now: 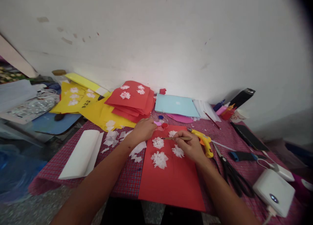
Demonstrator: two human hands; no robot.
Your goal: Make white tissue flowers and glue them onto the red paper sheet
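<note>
A large red sheet of paper lies in front of me with several crumpled white tissue-paper flowers on it. My right hand pinches a thin paintbrush, held nearly level, its tip at the upper left flower. Beyond the sheet's top edge sits a small round-welled paint palette with red, pink and blue paint. My left hand is curled at the palette's left side, its fingertips on the rim and partly hidden. Faint thin lines run between the flowers.
White paper scraps and a folded white sheet lie left. Behind are red sheets with flowers, yellow sheets and light blue paper. At right lie a yellow glue gun, black scissors and a white box.
</note>
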